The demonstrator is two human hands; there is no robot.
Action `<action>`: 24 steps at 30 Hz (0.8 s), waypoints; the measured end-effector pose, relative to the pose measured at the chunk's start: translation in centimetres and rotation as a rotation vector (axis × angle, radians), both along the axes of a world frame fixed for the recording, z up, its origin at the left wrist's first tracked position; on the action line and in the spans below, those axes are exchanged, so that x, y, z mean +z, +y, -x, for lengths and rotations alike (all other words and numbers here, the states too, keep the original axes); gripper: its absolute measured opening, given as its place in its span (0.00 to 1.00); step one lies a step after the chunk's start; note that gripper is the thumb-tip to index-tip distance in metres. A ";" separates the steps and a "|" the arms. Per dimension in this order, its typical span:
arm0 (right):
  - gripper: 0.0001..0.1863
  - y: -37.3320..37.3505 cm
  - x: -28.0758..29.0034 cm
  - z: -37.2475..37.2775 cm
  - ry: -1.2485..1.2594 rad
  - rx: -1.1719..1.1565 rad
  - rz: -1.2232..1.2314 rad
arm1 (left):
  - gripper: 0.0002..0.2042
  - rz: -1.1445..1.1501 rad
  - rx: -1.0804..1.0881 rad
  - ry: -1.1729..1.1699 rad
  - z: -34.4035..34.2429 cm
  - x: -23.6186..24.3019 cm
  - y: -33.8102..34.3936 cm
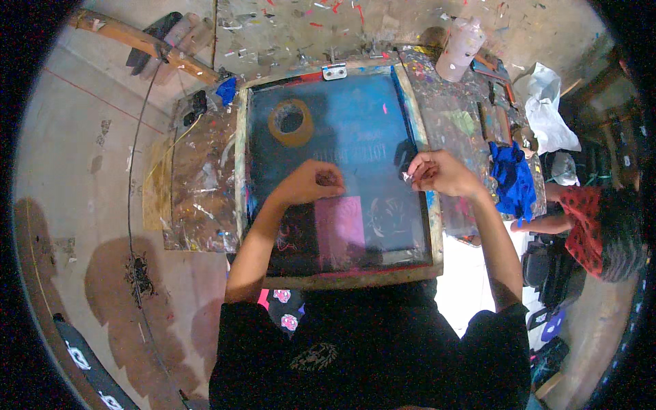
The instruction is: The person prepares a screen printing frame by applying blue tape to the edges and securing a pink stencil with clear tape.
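A wooden screen-printing frame (pixel 240 157) with a dark bluish mesh (pixel 355 102) lies on the paint-stained table before me. My left hand (pixel 316 182) hovers over the middle of the mesh, its fingers curled in toward the thumb; whether anything is between them is hidden. Above the frame's right rail, my right hand (pixel 444 174) pinches a small white scrap (pixel 407 177) between thumb and fingertips. A roll of brown tape (pixel 290 122) rests on the mesh, farther away and left of my left hand. Just nearer than that hand, a pink rectangle (pixel 340 232) shows in the mesh.
A metal hinge clamp (pixel 334 72) grips the frame's far edge. On the table's right stand a cloudy plastic bottle (pixel 460 49) and a crumpled blue cloth (pixel 512 179). Another blue rag (pixel 226 90) lies at far left. A person in red and black (pixel 593 232) is at the right.
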State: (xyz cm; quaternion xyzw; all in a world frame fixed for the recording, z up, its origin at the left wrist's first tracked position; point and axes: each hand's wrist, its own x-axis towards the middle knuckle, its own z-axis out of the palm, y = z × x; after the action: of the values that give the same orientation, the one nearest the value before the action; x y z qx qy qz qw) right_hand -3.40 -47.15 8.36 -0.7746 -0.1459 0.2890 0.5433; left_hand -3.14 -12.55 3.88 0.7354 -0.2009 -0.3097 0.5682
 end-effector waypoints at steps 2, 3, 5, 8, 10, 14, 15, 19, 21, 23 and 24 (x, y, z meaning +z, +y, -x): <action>0.09 -0.2 -1.0 -0.3 -0.115 0.015 0.223 | 0.07 -0.032 0.011 -0.001 0.1 -0.1 0.0; 0.09 0.0 -1.0 -0.3 -0.114 0.017 0.221 | 0.06 -0.067 0.026 -0.002 0.2 -0.2 0.1; 0.07 0.7 -0.5 -0.4 -0.249 0.120 0.440 | 0.06 -0.098 0.038 0.002 0.3 -0.1 -0.1; 0.06 0.9 -0.6 -0.7 -0.318 0.153 0.516 | 0.07 -0.102 0.069 -0.032 0.3 -1.2 -0.2; 0.07 1.3 -0.3 -1.0 -0.328 0.181 0.547 | 0.07 -0.078 0.094 -0.071 0.4 -1.9 0.1; 0.07 1.1 -0.4 -1.2 -0.389 0.212 0.561 | 0.10 -0.124 0.093 -0.089 0.5 -2.4 0.0; 0.07 1.2 -0.5 -1.3 -0.390 0.213 0.561 | 0.12 -0.098 0.091 -0.108 0.5 -2.5 0.0; 0.08 1.9 0.1 -1.4 -0.433 0.263 0.654 | 0.13 -0.163 0.131 -0.114 0.7 -2.3 -0.3; 0.09 2.1 0.4 -1.4 -0.411 0.268 0.664 | 0.15 -0.229 0.147 -0.150 0.8 -2.2 -0.3; 0.12 2.0 -0.1 -1.5 -0.453 0.281 0.651 | 0.15 -0.275 0.150 -0.180 0.9 -2.4 -0.4; 0.12 2.1 -0.1 -1.6 -0.454 0.282 0.652 | 0.16 -0.320 0.151 -0.210 0.9 -2.5 -0.4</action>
State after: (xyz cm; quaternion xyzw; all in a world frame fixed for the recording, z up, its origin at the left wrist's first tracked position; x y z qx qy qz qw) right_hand -1.79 -45.08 8.21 -0.9224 -0.2672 0.2135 0.1792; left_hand -4.01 -12.98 1.43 0.8576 -0.1514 -0.2160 0.4415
